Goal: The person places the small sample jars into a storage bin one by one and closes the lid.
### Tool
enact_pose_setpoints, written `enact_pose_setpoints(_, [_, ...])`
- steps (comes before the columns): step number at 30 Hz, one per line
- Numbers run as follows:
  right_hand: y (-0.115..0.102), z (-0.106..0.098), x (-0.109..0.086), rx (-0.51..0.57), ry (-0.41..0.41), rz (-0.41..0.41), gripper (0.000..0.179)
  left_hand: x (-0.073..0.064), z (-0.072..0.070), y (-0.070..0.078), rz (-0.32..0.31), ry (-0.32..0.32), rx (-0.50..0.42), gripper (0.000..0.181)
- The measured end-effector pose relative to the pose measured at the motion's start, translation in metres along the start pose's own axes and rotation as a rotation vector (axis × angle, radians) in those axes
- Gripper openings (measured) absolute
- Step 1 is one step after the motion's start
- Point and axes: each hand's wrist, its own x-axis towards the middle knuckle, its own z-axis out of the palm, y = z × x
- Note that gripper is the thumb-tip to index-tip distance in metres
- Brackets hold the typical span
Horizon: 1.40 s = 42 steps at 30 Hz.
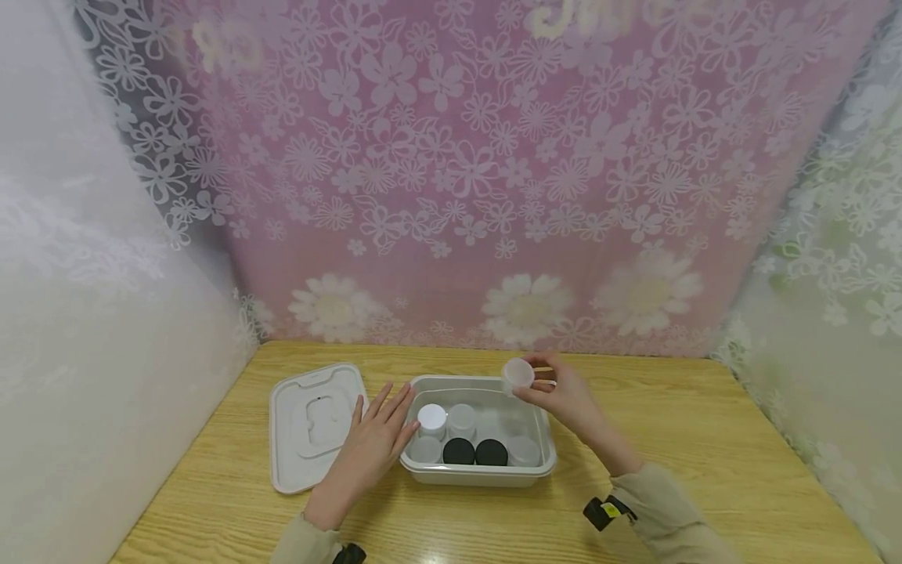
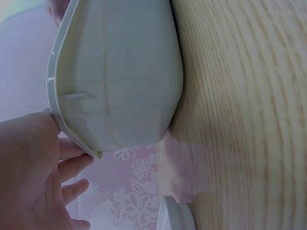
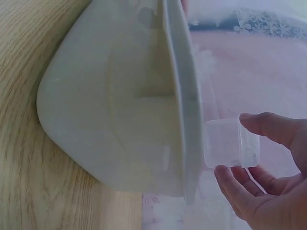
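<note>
A translucent screw-lid jar is pinched between the thumb and fingers of my right hand, held over the back right corner of a white plastic tub. Inside the tub stand several small jars: a white-lidded one, two with black lids, among them one black-lidded jar, and some translucent ones such as the jar at the front right. My left hand rests on the tub's left rim, its fingers spread and fairly straight. In the left wrist view the fingertips touch the rim.
A white lid lies flat on the wooden table, left of the tub and partly behind my left hand. Floral cloth hangs at the table's back, with pale cloth on both sides. Dark straps with cameras sit at both wrists.
</note>
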Motion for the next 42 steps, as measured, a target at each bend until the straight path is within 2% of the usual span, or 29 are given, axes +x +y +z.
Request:
enact_pose_setpoints(4, [0.001, 0.010, 0.003, -0.025, -0.047, -0.010, 0.056, 0.000, 0.001, 0.000, -0.005, -0.010, 0.005, 0.056])
enact_pose_setpoints(16, [0.011, 0.023, 0.011, -0.144, -0.094, -0.071, 0.049, 0.001, 0.002, -0.001, -0.007, -0.010, -0.004, 0.056])
enact_pose_setpoints(27, [0.015, 0.031, 0.017, -0.220, -0.214, -0.106, 0.046, 0.001, 0.001, -0.001, 0.000, -0.008, -0.005, 0.056])
enact_pose_setpoints(33, [0.011, 0.037, 0.017, -0.397, -0.226, -0.164, 0.042, 0.001, 0.001, -0.001, -0.002, -0.007, -0.005, 0.056])
enact_pose_setpoints(38, [0.006, 0.043, 0.016, -0.521, -0.238, -0.154, 0.039, 0.000, 0.000, -0.001, -0.003, -0.010, -0.009, 0.056])
enact_pose_setpoints(42, [0.004, 0.048, 0.016, -0.572, -0.265, -0.126, 0.038, 0.001, 0.001, -0.001, -0.004, -0.011, -0.010, 0.056])
